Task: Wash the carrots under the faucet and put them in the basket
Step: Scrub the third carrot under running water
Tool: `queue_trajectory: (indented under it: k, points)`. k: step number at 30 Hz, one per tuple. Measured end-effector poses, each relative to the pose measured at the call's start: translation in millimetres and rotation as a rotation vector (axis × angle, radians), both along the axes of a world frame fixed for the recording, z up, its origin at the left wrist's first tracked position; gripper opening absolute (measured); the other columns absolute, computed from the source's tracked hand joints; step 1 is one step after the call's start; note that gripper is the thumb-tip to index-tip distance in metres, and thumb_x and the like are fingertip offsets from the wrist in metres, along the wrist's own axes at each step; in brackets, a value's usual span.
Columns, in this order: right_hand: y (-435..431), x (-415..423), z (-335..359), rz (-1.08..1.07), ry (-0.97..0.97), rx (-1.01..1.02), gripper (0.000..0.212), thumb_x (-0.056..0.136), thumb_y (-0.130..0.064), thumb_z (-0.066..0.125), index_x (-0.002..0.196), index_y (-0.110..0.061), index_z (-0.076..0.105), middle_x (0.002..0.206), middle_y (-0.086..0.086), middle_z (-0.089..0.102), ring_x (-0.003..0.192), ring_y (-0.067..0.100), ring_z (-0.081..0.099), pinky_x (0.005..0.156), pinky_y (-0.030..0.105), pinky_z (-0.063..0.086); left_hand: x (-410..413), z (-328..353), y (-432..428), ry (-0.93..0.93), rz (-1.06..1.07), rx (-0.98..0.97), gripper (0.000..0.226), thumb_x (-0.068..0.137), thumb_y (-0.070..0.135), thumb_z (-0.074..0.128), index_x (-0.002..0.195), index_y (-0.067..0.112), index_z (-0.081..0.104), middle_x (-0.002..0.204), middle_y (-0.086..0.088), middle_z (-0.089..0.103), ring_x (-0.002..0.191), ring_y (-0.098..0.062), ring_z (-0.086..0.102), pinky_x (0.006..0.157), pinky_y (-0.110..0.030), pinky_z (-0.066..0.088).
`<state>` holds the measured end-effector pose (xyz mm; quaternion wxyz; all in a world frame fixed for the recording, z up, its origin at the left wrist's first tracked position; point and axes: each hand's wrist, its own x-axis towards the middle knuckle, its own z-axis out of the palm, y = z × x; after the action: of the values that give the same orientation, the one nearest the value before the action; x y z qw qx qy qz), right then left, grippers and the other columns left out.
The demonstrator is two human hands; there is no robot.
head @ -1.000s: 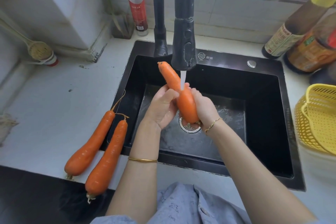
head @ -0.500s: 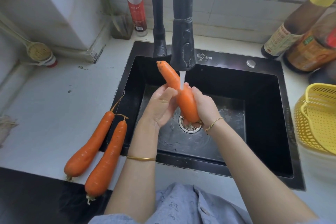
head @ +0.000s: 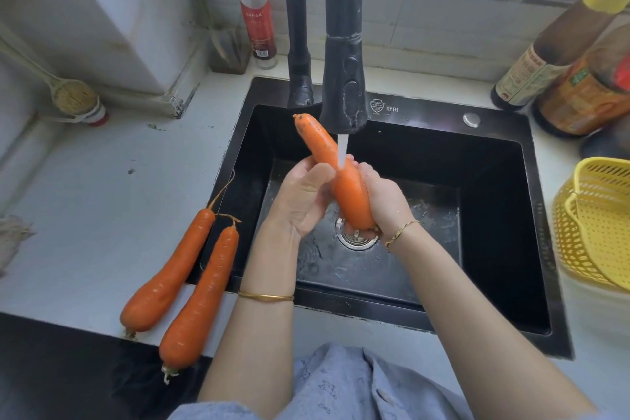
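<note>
Three carrots were in view on the head camera. One, the held carrot (head: 341, 177), hung over the black sink (head: 494, 215). It was slanted, with its thin end up and left beside the faucet (head: 342, 78) and its thick end low above the drain (head: 354, 239). A thin stream of water (head: 342, 150) fell from the spout onto its middle.

The left hand (head: 303, 201) had its fingers curled round the carrot's left side at about mid-length. The right hand (head: 385, 201) wrapped the thicker lower half from the right. I read both grips as narrow and closed on that same carrot. The sink floor around the drain was wet.

The other two lay side by side on the pale counter (head: 102, 181) left of the sink. They were the far carrot (head: 174, 269) and the near carrot (head: 201, 297), with thick ends toward me and thin ends reaching the sink's left rim.

The yellow basket (head: 596, 225) stood on the counter right of the sink, well apart from the hands and cut off by the frame edge. A gold bangle (head: 266, 297) circled the left wrist. A red-capped bottle (head: 255, 10) stood behind the sink.
</note>
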<state>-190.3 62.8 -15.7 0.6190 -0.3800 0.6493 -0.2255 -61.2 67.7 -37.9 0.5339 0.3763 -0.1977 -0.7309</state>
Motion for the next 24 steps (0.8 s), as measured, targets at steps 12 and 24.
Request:
queue_trajectory:
  k: [12,24]
  points:
    - [-1.3,-1.4,-1.2,-0.038,-0.011,0.05,0.05,0.098,-0.053,0.035,0.091,-0.01,0.057,0.068,0.016,0.068,0.044,0.028,0.061,0.036,0.019,0.036,-2.1,2.1,-2.2,0.003,0.018,0.051,0.051,0.067,-0.001,0.055,0.118,0.002,0.056,0.116,-0.019,0.063,0.104,-0.026,0.066,0.083,-0.032,0.058]
    - [2.2,6.2,7.6,-0.036,0.097,-0.085,0.051,0.096,-0.053,0.04,0.075,-0.012,0.061,0.064,0.008,0.065,0.041,0.024,0.061,0.036,0.021,0.041,-13.9,5.5,-1.3,0.059,0.108,0.113,0.039,0.077,-0.007,0.048,0.113,0.006,0.056,0.108,-0.014,0.067,0.098,-0.021,0.068,0.085,-0.031,0.058]
